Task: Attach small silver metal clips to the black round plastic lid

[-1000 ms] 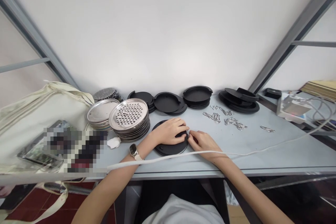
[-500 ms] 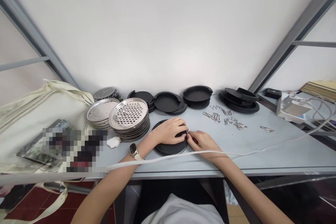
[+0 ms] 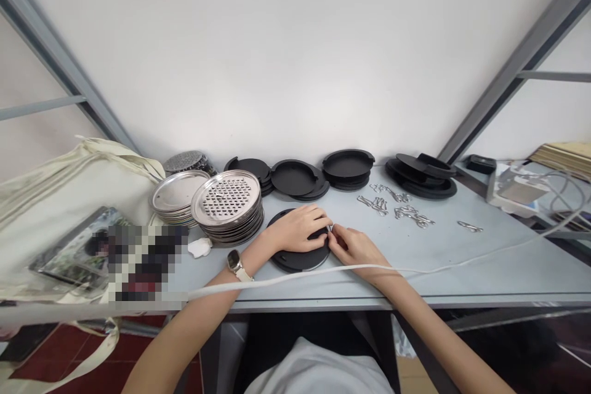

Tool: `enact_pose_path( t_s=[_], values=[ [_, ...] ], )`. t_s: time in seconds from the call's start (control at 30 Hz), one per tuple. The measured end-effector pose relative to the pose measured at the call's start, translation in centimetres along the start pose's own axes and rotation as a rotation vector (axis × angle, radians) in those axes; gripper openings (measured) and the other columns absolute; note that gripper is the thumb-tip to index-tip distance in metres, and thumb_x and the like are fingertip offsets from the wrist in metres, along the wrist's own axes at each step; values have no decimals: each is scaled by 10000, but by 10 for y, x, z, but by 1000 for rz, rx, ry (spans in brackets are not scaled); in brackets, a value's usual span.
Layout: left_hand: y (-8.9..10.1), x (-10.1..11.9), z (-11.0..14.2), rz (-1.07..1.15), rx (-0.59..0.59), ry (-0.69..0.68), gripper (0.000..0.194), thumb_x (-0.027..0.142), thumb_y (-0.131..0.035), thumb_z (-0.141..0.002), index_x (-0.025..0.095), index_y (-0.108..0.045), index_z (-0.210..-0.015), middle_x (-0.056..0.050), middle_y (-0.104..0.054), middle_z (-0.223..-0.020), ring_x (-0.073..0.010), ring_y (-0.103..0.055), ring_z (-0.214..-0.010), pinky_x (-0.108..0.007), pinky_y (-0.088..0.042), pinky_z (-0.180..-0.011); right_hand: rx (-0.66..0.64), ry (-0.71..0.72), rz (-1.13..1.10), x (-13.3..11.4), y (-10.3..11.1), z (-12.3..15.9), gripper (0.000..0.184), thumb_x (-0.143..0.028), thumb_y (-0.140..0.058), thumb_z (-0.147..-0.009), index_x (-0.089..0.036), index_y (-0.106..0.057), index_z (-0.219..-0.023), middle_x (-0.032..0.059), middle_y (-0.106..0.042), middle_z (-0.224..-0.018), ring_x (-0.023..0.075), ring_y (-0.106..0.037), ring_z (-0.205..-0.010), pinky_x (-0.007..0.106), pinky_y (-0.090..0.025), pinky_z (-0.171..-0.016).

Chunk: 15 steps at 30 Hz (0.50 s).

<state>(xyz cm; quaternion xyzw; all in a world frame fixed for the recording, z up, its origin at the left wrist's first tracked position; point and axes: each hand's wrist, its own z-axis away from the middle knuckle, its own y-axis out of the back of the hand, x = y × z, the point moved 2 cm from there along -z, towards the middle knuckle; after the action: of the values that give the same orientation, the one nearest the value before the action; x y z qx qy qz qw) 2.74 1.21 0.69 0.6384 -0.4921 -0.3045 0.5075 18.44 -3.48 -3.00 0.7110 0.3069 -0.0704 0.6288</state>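
Observation:
A black round disc (image 3: 302, 261) with a raised rim lies at the table's front middle. My left hand (image 3: 302, 228) rests over it, its fingers bent and gripping its right part. At the disc's right edge, my right hand (image 3: 353, 246) pinches a small shiny metal clip (image 3: 329, 229), mostly hidden by the fingertips. Several loose wire metal clips (image 3: 413, 217) lie in small heaps to the right, with a single clip (image 3: 470, 226) farther off. Behind my hands are more black round pieces, among them a shallow lid (image 3: 295, 178) and a stacked lid (image 3: 348, 165).
Left of the disc stands a stack of perforated metal grater plates (image 3: 226, 200), with plain metal plates (image 3: 180, 192) behind it. A white cable (image 3: 295, 276) crosses in front of my forearms. A cream bag (image 3: 69, 191) sits at left, a white charger box (image 3: 517, 188) at right.
Both hands stay at the disc. My right fingertips have shifted very slightly at its right edge, and the thin metal piece there shows a little more upright.

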Motion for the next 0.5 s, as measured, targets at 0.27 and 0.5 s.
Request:
enact_pose_path(
  t_s=[0.27, 0.5],
  values=[
    [-1, -1, 1, 5, 2, 0, 170, 246, -458, -862, 163, -518, -997, -74, -560, -980, -205, -508, -937, -328, -400, -865, 5, 16, -10, -1, 2, 1, 202, -284, -370, -897, -208, -449, -727, -14, -542, -623, 115, -452, -518, 230, -315, -522],
    [-1, -1, 1, 4, 0, -2, 149, 244, -457, -861, 167, -508, -978, -71, -554, -977, -199, -508, -927, -318, -401, -858, 4, 13, -27, -4, 4, 2, 208, -288, -372, -890, -207, -451, -715, -12, -542, -621, 111, -446, -509, 231, -313, -517]
  ],
)
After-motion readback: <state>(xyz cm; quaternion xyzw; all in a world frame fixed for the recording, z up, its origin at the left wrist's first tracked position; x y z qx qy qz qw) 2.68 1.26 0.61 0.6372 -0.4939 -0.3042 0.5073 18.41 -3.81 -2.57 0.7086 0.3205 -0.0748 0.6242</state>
